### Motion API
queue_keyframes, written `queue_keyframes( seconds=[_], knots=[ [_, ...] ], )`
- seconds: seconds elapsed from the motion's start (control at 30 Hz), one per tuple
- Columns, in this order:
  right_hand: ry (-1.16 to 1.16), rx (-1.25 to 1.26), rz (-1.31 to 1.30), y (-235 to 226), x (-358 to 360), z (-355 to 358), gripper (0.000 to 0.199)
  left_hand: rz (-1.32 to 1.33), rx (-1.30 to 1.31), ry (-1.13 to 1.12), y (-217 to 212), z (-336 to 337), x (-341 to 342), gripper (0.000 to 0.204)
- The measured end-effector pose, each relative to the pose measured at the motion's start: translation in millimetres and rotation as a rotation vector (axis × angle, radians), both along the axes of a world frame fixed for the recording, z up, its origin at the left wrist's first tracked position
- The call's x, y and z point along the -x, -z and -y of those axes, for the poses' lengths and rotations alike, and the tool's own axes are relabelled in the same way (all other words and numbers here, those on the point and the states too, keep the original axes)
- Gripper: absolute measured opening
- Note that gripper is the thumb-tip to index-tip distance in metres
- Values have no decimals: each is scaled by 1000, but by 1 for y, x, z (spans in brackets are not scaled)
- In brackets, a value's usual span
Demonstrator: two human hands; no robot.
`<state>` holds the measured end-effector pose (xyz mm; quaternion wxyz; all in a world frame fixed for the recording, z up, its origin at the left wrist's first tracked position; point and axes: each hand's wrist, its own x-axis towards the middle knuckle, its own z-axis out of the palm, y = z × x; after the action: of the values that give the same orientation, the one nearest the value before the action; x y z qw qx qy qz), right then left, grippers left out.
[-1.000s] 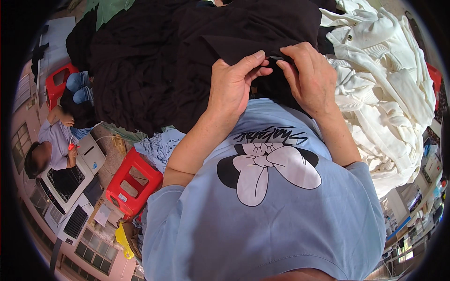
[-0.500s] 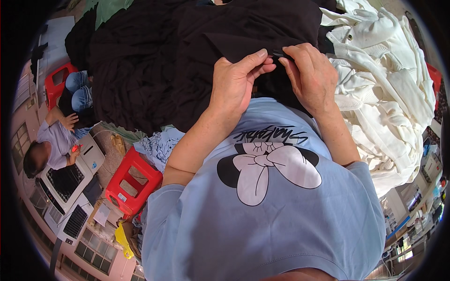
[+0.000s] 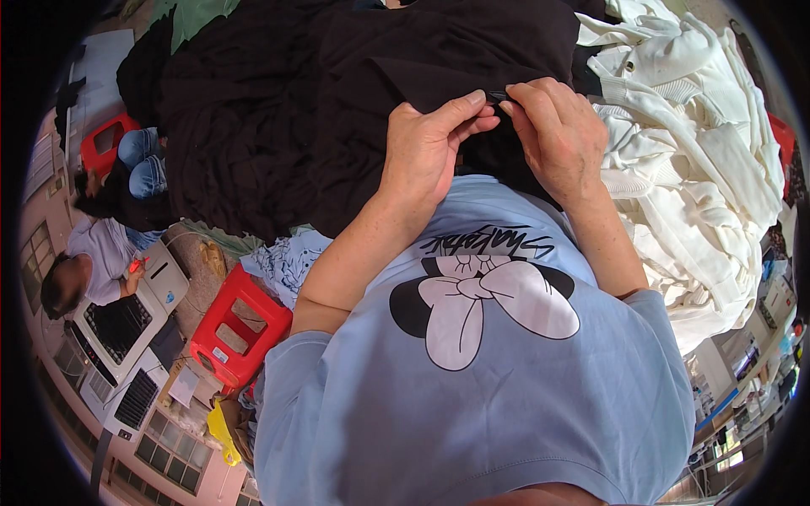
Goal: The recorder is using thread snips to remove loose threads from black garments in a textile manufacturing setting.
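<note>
Both my hands are raised over a large spread of black cloth (image 3: 354,93) that lies in front of me. With thumb and fingers closed, my left hand (image 3: 426,152) pinches a bit of the black cloth. Close on its right, my right hand (image 3: 558,135) is pinched too, its fingertips almost touching the left ones. A small dark pointed piece shows between the two pinches; it looks like the cloth's edge, but its detail is too small to tell. The cloth beneath hangs in loose folds toward my lap.
White knitted garments (image 3: 675,169) are heaped at the right. Left of me stand a red plastic stool (image 3: 240,329) and patterned blue cloth (image 3: 291,263). Farther left a person (image 3: 105,257) sits beside a pale machine (image 3: 126,316). A yellow bag (image 3: 224,434) lies lower left.
My hands have shifted only slightly, with the fingertips a little closer together. At the left, the other person's one hand has moved away from their knee.
</note>
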<state>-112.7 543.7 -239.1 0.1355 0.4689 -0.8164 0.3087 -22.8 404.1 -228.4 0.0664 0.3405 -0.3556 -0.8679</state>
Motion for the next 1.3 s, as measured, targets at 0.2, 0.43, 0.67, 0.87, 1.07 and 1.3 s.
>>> queue_keyframes(
  seconds=[0.2, 0.43, 0.67, 0.87, 1.07, 1.3],
  knots=[
    [33, 27, 98, 1, 1, -3, 14, -12, 24, 12, 4, 0, 0, 16],
    [0, -13, 53, -4, 2, -1, 15, -21, 0, -1, 5, 0, 2, 15],
    [185, 237, 553, 9, 10, -7, 17, -47, -37, 12, 7, 6, -11, 13],
    [200, 68, 730, 15, 37, -1, 24, -164, 70, 79, 25, 10, -55, 21],
    [-209, -314, 436, 4, 39, 52, 35, -133, 210, -27, 33, 9, -81, 20],
    [-322, 41, 949, 18, 41, 61, 19, -131, 434, -57, 60, 14, -111, 18]
  ],
)
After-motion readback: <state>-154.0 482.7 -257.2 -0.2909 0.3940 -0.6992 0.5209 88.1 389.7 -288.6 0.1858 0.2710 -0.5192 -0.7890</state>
